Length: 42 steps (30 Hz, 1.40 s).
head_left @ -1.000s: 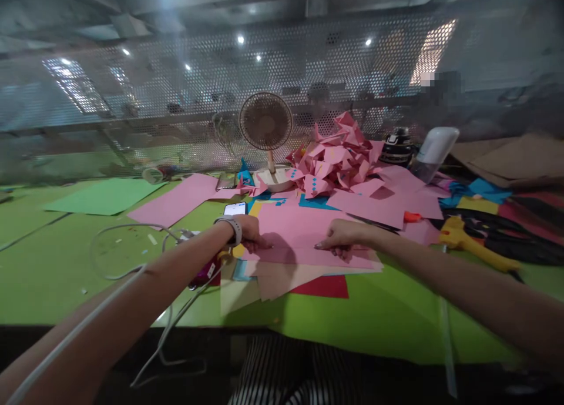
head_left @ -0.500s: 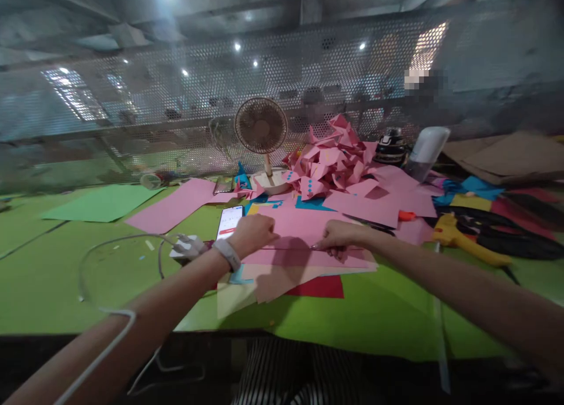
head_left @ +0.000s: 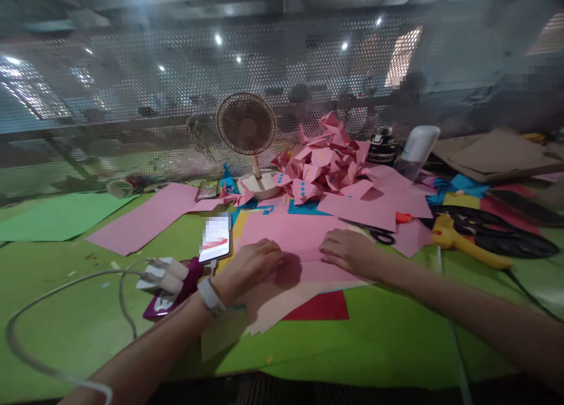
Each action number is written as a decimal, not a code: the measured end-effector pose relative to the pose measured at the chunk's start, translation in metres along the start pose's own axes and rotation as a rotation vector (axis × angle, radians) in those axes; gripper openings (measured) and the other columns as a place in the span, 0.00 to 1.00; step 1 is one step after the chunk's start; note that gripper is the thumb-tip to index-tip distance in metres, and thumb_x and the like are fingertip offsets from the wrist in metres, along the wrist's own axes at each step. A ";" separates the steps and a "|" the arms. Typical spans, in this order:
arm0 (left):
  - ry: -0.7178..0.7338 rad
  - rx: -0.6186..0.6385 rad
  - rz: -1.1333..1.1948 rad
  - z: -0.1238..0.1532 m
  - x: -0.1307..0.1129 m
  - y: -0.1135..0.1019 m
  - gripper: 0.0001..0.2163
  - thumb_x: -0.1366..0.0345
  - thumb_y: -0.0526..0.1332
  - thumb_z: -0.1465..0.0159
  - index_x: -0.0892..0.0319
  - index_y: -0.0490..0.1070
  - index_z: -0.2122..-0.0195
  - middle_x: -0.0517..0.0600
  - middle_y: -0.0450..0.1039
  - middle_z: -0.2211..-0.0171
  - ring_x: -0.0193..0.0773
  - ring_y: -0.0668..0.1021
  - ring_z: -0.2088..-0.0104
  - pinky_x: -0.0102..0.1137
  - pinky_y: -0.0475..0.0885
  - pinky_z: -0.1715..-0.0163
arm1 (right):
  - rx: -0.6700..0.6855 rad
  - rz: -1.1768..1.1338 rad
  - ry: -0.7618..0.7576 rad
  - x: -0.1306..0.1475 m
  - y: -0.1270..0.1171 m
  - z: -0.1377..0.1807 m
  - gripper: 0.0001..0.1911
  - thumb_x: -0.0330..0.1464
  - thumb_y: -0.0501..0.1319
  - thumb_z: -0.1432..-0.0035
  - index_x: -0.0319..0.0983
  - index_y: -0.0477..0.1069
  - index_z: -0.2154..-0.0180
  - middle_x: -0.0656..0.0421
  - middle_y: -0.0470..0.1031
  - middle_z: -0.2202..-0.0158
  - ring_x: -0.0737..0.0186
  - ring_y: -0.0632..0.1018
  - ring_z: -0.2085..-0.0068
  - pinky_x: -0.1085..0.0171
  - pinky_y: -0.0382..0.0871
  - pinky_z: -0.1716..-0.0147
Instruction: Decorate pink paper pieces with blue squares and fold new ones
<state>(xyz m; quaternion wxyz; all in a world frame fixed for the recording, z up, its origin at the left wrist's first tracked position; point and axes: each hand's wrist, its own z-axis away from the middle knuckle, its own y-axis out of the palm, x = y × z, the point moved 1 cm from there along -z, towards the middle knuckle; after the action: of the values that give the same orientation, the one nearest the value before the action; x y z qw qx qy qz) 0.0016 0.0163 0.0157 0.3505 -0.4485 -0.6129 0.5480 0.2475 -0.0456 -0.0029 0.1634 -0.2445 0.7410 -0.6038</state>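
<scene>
A pink paper sheet (head_left: 291, 231) lies on top of a stack of coloured sheets on the green table (head_left: 388, 340). My left hand (head_left: 251, 264), with a white watch band at the wrist, rests on the sheet's near left part, fingers curled down onto a fold line. My right hand (head_left: 348, 251) lies flat on the sheet's right part, fingers stretched toward the left hand. A red sheet (head_left: 324, 307) and beige sheets stick out below the pink one.
A phone (head_left: 215, 243) lies left of the sheet, by white chargers (head_left: 161, 275) and a cable. Behind stand a small fan (head_left: 247, 126), a heap of folded pink paper (head_left: 324, 161), a white bottle (head_left: 416, 149). Scissors (head_left: 379, 234) and a yellow glue gun (head_left: 462, 240) lie right.
Both hands have drawn nearer to me along the pink sheet and now lie flatter on it. The camera has moved closer and tipped down.
</scene>
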 end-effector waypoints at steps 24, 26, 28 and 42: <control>-0.316 -0.137 0.401 -0.005 0.002 0.010 0.10 0.62 0.50 0.33 0.56 0.70 0.58 0.49 0.73 0.62 0.36 0.74 0.62 0.32 0.70 0.61 | -0.037 0.022 0.150 -0.005 0.021 -0.001 0.11 0.32 0.49 0.36 0.37 0.68 0.66 0.57 0.71 0.69 0.60 0.69 0.66 0.61 0.56 0.66; -0.344 -0.140 0.459 -0.005 0.003 0.010 0.11 0.62 0.50 0.33 0.55 0.70 0.58 0.48 0.73 0.62 0.36 0.74 0.62 0.32 0.69 0.61 | -0.038 -0.021 0.157 -0.004 0.018 -0.002 0.12 0.33 0.48 0.36 0.38 0.68 0.63 0.56 0.71 0.68 0.60 0.69 0.64 0.60 0.57 0.64; -0.346 -0.135 0.466 -0.005 0.004 0.011 0.11 0.62 0.51 0.34 0.54 0.71 0.59 0.48 0.74 0.63 0.36 0.74 0.63 0.31 0.69 0.62 | -0.044 -0.081 0.160 -0.002 0.012 -0.002 0.13 0.35 0.48 0.36 0.38 0.68 0.60 0.56 0.72 0.65 0.60 0.70 0.62 0.60 0.58 0.62; -0.370 -0.062 0.131 0.002 -0.003 0.006 0.11 0.64 0.51 0.34 0.56 0.72 0.62 0.50 0.73 0.67 0.39 0.74 0.66 0.33 0.68 0.65 | -0.011 -0.291 0.272 -0.001 0.009 -0.005 0.11 0.37 0.52 0.37 0.39 0.68 0.67 0.58 0.71 0.68 0.62 0.69 0.65 0.62 0.60 0.65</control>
<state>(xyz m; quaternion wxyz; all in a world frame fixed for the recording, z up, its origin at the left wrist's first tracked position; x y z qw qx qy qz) 0.0014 0.0128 0.0101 0.1815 -0.3895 -0.6530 0.6236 0.2440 -0.0393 -0.0110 -0.0284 -0.2661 0.7164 -0.6443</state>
